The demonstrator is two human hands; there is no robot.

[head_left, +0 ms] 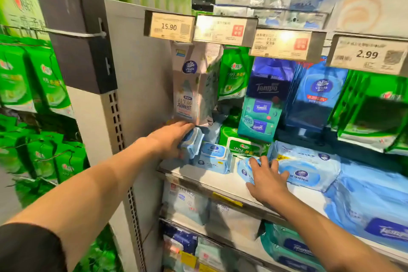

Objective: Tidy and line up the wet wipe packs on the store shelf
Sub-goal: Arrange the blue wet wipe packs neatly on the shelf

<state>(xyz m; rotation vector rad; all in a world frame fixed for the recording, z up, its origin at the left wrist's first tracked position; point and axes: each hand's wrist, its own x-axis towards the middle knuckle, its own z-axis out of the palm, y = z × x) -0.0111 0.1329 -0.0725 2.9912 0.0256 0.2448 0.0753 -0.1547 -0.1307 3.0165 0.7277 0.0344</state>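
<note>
At centre frame, our left hand (171, 139) grips one small blue pack (192, 142); our right hand (266, 178) grasps another pack (245, 170).

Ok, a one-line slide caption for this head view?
Left hand and right hand each grip a small blue wipe pack on the shelf.

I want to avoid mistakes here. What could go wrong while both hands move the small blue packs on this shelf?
1. The left hand holds a small blue pack right under the hanging pink pack; lifting may knock it off its hook.
2. The right hand grips another pack near the shelf edge; it could slip off.
</note>
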